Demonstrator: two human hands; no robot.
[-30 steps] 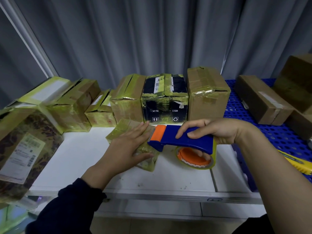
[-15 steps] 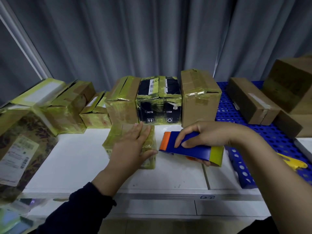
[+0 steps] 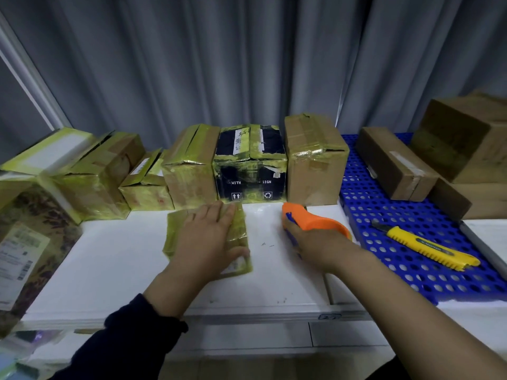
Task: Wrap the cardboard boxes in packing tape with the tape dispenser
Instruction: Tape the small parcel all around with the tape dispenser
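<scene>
Far left, a row of taped boxes (image 3: 90,174) in yellow-green wrap sat along the back edge, probably the done pile. Left hand (image 3: 208,239) lay flat with fingers straight, pressing on a flat parcel (image 3: 175,234) at mid-tabletop. The parcel was already covered in tape, so the hand was likely pinning it against sliding on a tape pass. Behind it stood a black box (image 3: 249,163) and a brown box (image 3: 312,160), both only partly taped. Right hand (image 3: 318,242) was curled round the tape dispenser (image 3: 310,219), orange end pointing away, near the parcel's right side and not touching it. The roll was hidden by the hand, and I couldn't tell whether a strand ran to the parcel. Further right, a yellow utility knife (image 3: 428,246) lay on a blue perforated panel (image 3: 365,193), handy for cuts. Bare brown boxes (image 3: 395,163) waited there, presumably the to-do queue. Surface was a white tabletop (image 3: 109,270), smooth with a few specks. A grey curtain (image 3: 247,64) closed off the back of the room.
</scene>
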